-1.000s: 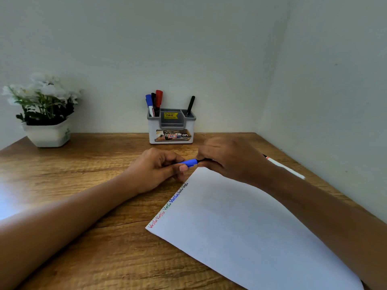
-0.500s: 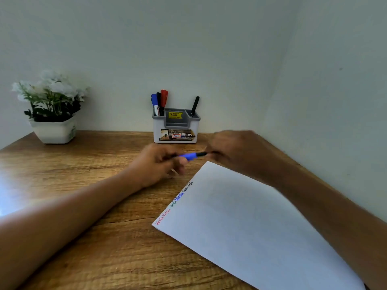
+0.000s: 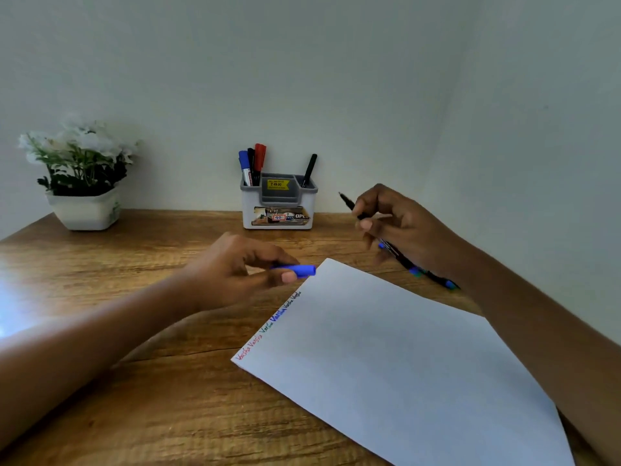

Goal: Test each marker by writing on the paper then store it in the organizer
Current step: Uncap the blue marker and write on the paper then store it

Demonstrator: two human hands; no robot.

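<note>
Left hand [image 3: 235,267] is pinching the blue cap [image 3: 299,270] just off the paper [image 3: 403,358] corner. Right hand [image 3: 400,227] is gripping the uncapped marker [image 3: 351,205], tip pointing up-left, above the desk [image 3: 134,398]. Organizer [image 3: 279,210] is sitting at the back wall, holding four markers.

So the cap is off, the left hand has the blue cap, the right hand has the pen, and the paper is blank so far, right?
Not quite. The head view shows the paper already has words in red, green, blue and black along its left edge. The rest stands: the left hand holds the blue cap and the right hand holds the uncapped pen.
</note>
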